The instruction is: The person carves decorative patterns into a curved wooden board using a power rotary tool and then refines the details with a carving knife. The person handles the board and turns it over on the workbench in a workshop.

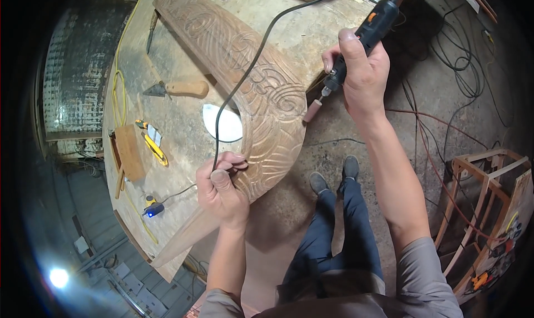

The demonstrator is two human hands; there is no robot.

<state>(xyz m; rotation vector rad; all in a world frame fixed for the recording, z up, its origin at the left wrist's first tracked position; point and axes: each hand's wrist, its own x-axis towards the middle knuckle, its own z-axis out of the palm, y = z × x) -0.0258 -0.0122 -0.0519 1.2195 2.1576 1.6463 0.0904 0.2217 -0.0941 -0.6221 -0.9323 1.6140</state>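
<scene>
My right hand [364, 68] grips a black rotary tool [374, 23] pointed down-left, its pinkish cylindrical tip [312, 110] beside the outer edge of a curved, carved brown wooden piece [272, 84]. My left hand [222, 190], fingers curled, pinches a black cord [221, 123] at the lower part of the piece. That cord arches over the carving, and a thinner stretch runs from my hand to a small blue-lit plug [156, 209]. A white curved sheet [219, 120] lies inside the bend of the wood.
The worktable [128, 56] holds a wood-handled trowel [183, 88], a yellow utility knife [153, 145], a wooden block [132, 154] and yellow cord [118, 82]. Cables [461, 62] snake across the floor at right, near a wooden frame [464, 173] with tools. My legs and shoes show below.
</scene>
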